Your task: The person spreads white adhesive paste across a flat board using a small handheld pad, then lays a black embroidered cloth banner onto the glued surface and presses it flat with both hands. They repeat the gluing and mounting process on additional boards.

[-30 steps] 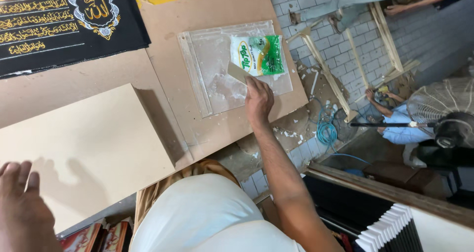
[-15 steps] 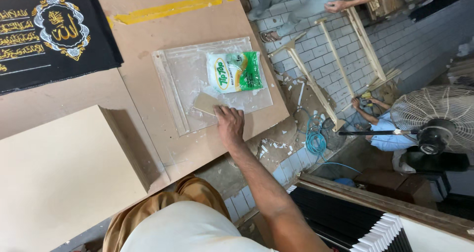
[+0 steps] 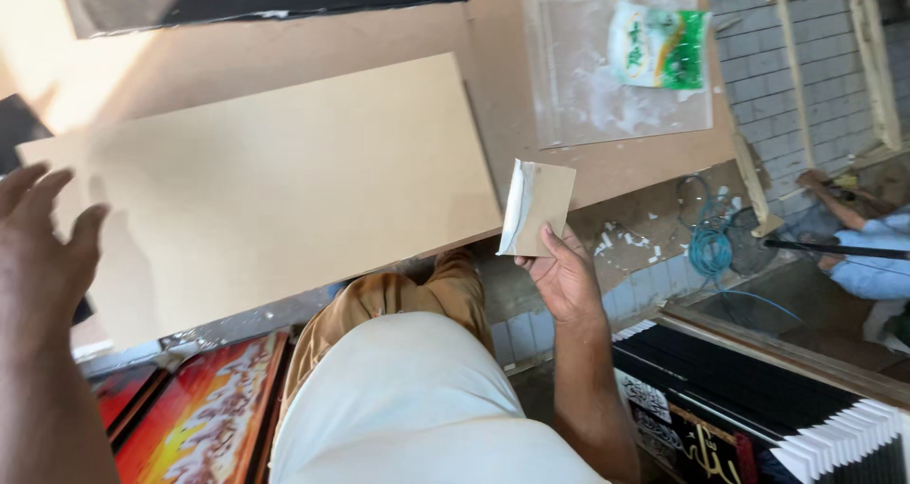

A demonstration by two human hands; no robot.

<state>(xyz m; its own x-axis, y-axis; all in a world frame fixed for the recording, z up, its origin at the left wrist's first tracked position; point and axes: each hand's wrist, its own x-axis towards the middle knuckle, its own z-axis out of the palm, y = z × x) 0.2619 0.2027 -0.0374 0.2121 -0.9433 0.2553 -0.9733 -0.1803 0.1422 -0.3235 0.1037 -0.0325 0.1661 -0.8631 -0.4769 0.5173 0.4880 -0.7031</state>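
Brown bench (image 3: 284, 57) carries a pale fibreboard panel (image 3: 265, 190). Just right of the panel, the right hand (image 3: 564, 275) pinches a glue-smeared cardboard scraper (image 3: 537, 207), wet edge turned away from the fingers. The left hand (image 3: 38, 247) hovers open at the panel's left edge, seemingly to steady it.

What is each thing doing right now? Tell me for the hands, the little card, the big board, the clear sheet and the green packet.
Right hand: gripping the card's lower edge.
Small brown card: held up, white paste along its left edge.
Left hand: open, fingers spread, holding nothing.
Big tan board: lying flat.
Clear plastic sheet: flat, smeared white.
Green-and-white packet: lying on the sheet.
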